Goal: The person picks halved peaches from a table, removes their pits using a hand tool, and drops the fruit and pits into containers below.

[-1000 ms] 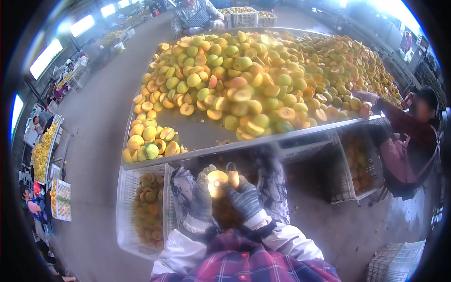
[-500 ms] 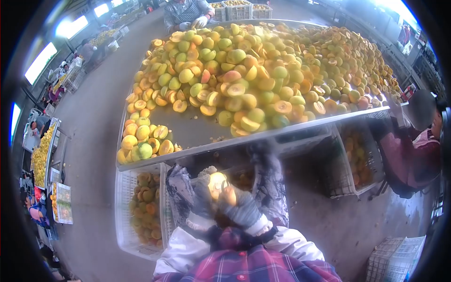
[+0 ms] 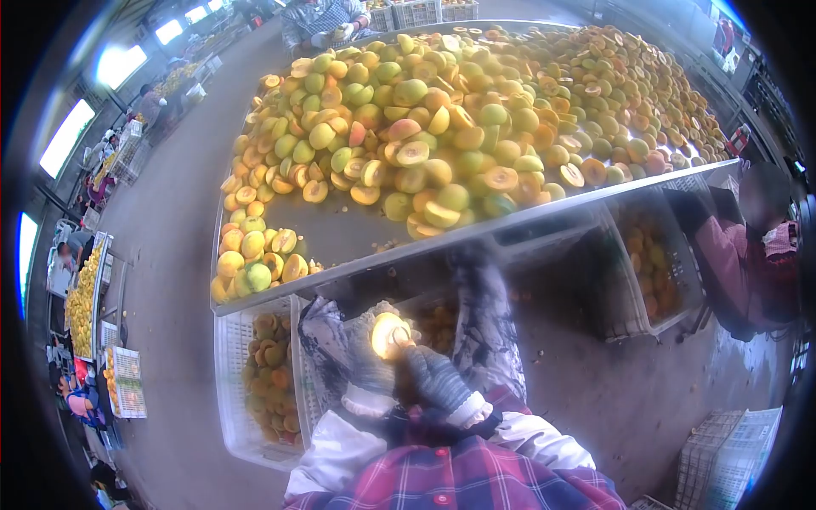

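In my gloved left hand [image 3: 367,361] is a halved yellow peach [image 3: 386,332], its bright cut face turned up. My gloved right hand [image 3: 435,381] is closed, with its fingertips against the edge of that peach half. A thin, curved edge shows at the fingertips, too small and bright to name. Both hands are over my lap, below the near edge of the metal table [image 3: 340,223]. On the table lies a large heap of yellow-green peaches [image 3: 408,93], many of them cut in half, and a smaller group of peaches [image 3: 253,245] sits at its near left corner.
A white crate [image 3: 223,391] with peaches stands by my left leg, and another crate [image 3: 629,289] is under the table at right. One person [image 3: 748,246] sits at right; another person [image 3: 323,21] works across the table. Stacked crates [image 3: 722,459] stand at lower right.
My right hand has shifted slightly right and down, and the peach half in my left hand shows its cut face more fully. The view has tilted a little. The person across has brought their hands together.
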`<action>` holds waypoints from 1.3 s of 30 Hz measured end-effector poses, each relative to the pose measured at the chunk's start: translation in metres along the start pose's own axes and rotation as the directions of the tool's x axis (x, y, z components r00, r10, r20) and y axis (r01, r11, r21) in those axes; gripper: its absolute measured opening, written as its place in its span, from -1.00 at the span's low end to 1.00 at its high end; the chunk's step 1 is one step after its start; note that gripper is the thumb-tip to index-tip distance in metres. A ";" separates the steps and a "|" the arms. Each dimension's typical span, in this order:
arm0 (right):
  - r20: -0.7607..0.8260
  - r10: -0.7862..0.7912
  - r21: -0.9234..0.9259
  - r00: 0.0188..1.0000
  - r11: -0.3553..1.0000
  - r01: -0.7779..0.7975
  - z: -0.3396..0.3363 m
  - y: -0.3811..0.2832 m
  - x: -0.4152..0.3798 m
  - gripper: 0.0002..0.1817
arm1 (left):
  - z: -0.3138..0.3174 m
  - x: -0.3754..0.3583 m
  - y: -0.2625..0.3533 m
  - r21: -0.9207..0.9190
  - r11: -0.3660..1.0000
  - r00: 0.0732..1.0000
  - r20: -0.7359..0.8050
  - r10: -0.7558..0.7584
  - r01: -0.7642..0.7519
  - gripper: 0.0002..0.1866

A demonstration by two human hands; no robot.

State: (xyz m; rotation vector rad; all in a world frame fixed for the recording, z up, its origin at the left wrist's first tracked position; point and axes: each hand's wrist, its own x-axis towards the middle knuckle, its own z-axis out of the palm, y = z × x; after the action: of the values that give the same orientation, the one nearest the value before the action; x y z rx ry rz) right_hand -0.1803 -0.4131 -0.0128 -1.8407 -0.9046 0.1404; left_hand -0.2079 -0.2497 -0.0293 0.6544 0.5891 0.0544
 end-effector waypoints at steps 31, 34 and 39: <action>0.362 -0.004 0.362 0.932 0.922 -0.137 0.005 0.041 -0.008 -0.74 | 0.034 -0.025 0.007 0.768 -0.231 0.614 0.623 0.485 -0.597 -0.71; 0.722 0.093 -0.226 0.685 0.968 0.107 -0.019 0.011 0.014 -0.72 | -0.014 0.004 -0.025 0.802 0.031 0.663 0.470 0.583 -0.596 -0.76; 0.445 0.237 0.665 0.864 0.558 -0.496 0.037 0.069 -0.019 -0.78 | 0.006 0.010 0.016 0.601 0.655 0.870 0.452 0.195 -0.459 -0.76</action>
State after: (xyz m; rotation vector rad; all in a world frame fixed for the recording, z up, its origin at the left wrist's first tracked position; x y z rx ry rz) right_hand -0.1754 -0.4099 -0.0935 -1.1575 -0.4914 0.9708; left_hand -0.1942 -0.2377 -0.0216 1.4879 0.1019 0.0590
